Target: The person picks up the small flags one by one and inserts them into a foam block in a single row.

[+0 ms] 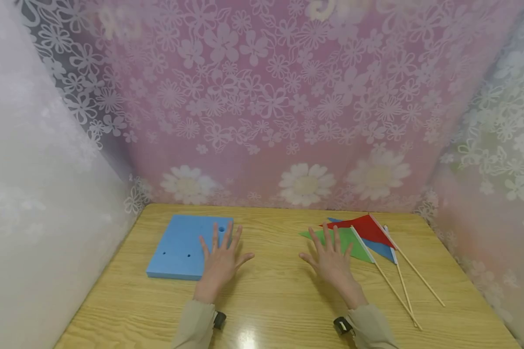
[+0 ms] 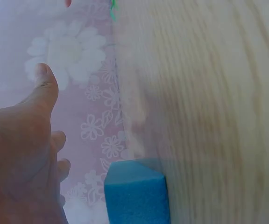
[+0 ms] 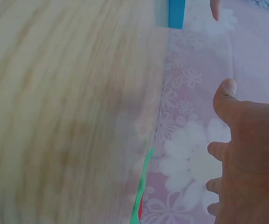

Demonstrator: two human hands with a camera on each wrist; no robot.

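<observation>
My left hand (image 1: pixel 221 261) is held with its fingers spread, overlapping the right part of a blue foam block (image 1: pixel 181 242) in the head view. Small round holes show in the block's top. In the left wrist view the block's edge (image 2: pixel 137 193) lies below the hand (image 2: pixel 24 144), which holds nothing. My right hand (image 1: pixel 333 261), fingers also spread and holding nothing, overlaps a green triangular flag (image 1: pixel 358 249). Beside it lie a red flag (image 1: pixel 373 230) and, partly under that, a blue flag (image 1: pixel 382 250). All three have thin wooden sticks pointing toward the front right.
The wooden table (image 1: pixel 270 300) carries the block at left and the flags at right. Floral cloth (image 1: pixel 262 121) hangs behind the table, with more cloth walls at the left (image 1: pixel 48 194) and right (image 1: pixel 489 203). A dark wrist strap (image 1: pixel 342 325) shows at my right sleeve.
</observation>
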